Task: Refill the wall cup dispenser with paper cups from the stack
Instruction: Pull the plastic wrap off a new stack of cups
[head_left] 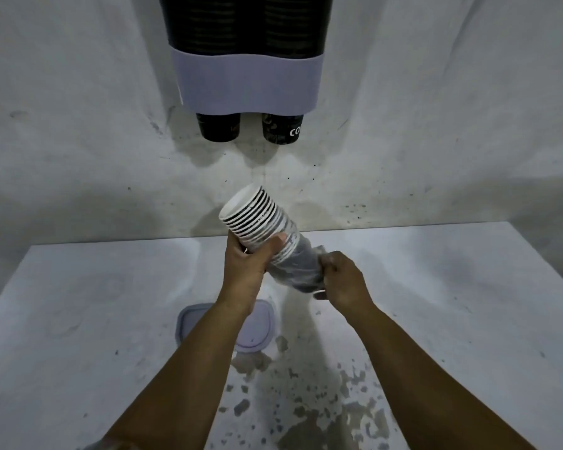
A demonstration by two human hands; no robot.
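A stack of black paper cups with white rims [257,219] is held tilted above the table, open mouths toward the upper left. My left hand [249,259] grips the stack around its middle. The lower half of the stack sits in a clear plastic sleeve [298,271], and my right hand [342,280] pinches that sleeve at its bottom end. On the wall above hangs the cup dispenser [247,82], with a lavender lower band and dark tubes holding two columns of cups. Two black cup bottoms [218,128] stick out underneath it.
A lavender lid [257,329] lies flat on the white table [78,319], partly under my left forearm. The tabletop near me is chipped and stained. The white wall [78,125] behind is scuffed.
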